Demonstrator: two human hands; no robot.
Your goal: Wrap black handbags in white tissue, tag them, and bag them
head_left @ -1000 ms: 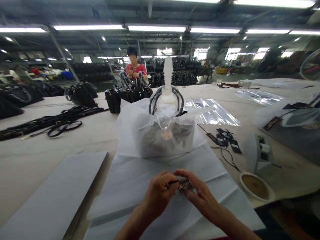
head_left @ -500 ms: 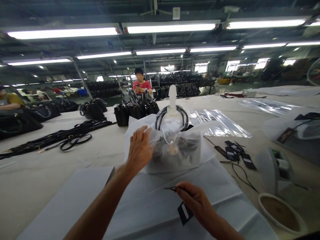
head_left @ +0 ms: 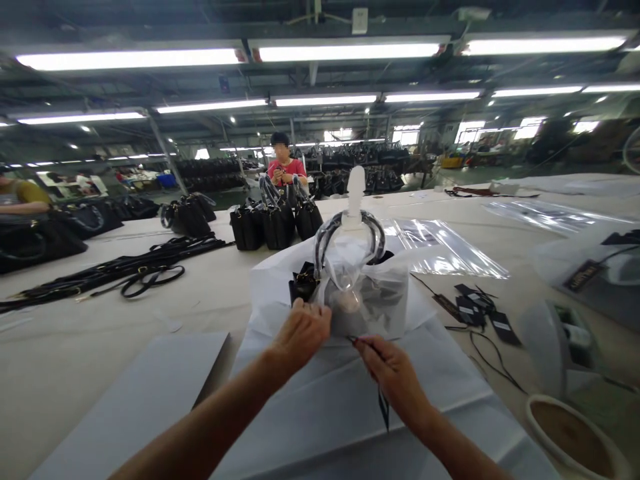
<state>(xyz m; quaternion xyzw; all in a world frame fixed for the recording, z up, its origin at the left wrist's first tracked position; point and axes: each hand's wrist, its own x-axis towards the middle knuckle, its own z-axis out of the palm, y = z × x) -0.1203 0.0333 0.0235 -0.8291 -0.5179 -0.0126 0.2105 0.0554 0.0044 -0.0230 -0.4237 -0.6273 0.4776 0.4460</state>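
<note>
In front of me a black handbag (head_left: pixel 303 283) stands inside a whitish translucent wrapper (head_left: pixel 383 307). Its two handles (head_left: pixel 323 243) rise out of the top, covered in clear film, with a pale plastic piece (head_left: pixel 355 193) upright between them. My left hand (head_left: pixel 303 328) is closed at the bag's near left, its fingers curled on the wrapper, and the bag's left upper corner lies bare above it. Pinched in my right hand (head_left: pixel 387 367) is the cord of a black hang tag (head_left: pixel 383 407), which dangles below. The cord's tip is near the wrapper's front.
Several black tags (head_left: pixel 473 307) with cords lie to the right, by a tape dispenser (head_left: pixel 563 347) and a round dish (head_left: pixel 573 433). Clear plastic sleeves (head_left: pixel 445 247) lie behind them. Black straps (head_left: pixel 150 263) and more handbags (head_left: pixel 277 223) are at the left and back. A person (head_left: pixel 286 167) stands across the table.
My left hand has come down and right, drawing the wrapper off the bag's left corner. My right hand has risen towards the bag with the hang tag.
</note>
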